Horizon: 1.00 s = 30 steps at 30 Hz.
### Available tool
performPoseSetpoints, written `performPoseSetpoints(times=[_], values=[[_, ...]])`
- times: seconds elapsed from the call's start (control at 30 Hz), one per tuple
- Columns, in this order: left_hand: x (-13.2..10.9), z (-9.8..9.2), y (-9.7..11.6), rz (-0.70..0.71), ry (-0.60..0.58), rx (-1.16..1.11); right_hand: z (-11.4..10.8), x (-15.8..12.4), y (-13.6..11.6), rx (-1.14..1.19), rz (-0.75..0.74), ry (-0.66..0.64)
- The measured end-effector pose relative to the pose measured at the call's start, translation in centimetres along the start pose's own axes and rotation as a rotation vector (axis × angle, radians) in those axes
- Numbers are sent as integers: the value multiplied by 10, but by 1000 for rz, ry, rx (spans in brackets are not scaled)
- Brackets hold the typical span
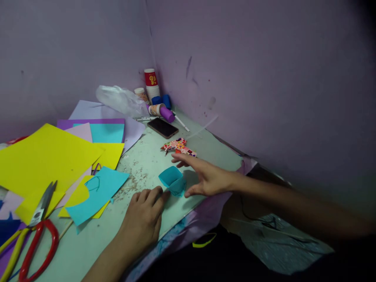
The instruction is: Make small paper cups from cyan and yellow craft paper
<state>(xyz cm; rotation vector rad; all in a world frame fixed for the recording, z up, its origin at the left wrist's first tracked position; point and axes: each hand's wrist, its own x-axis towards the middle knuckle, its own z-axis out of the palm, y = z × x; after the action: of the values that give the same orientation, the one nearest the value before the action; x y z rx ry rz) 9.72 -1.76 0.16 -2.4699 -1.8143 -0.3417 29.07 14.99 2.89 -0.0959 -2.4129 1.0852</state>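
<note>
Together, left hand (pixel 141 220), right hand (pixel 207 178), teal box (pixel 172 180)

Matt paper box (pixel 172 180) — glossy phone (pixel 162 127)

Table (pixel 141 164): papers (pixel 44 156), scissors (pixel 35 231), phone (pixel 162 127), paper box (pixel 172 180).

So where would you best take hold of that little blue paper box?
Probably by two opposite walls just under the rim of the blue paper box, coming from above: it stands mouth up on the table, and thin paper walls would likely crumple under a hard squeeze. The left hand and right hand flank it, both open.
</note>
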Motion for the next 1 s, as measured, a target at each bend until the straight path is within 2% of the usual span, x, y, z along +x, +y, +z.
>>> performPoseSetpoints(times=[0.07, 0.17, 0.27, 0.37, 0.57, 0.67, 0.87, 1.0], values=[[-1, 0, 0, 2, 22, -21, 15, -11, 0, 60, 67, 106], [-4, 0, -2, -7, 98, -85, 30, -19, 0, 200, 146, 198], [-7, -1, -6, -70, 207, -161, 32, -19, 2, 364, 213, 241], [-6, -4, -10, -165, 281, -244, 31, -17, 5, 421, 254, 269], [14, -14, -6, -269, 300, -437, 38, -12, 7, 487, 299, 295], [18, -18, -5, -326, 310, -529, 46, 1, 7, 534, 299, 276], [15, -36, -19, -665, 429, -686, 60, 58, 10, 660, 306, 175], [12, -46, -29, -777, 490, -796, 64, 89, -1, 671, 316, 67]])
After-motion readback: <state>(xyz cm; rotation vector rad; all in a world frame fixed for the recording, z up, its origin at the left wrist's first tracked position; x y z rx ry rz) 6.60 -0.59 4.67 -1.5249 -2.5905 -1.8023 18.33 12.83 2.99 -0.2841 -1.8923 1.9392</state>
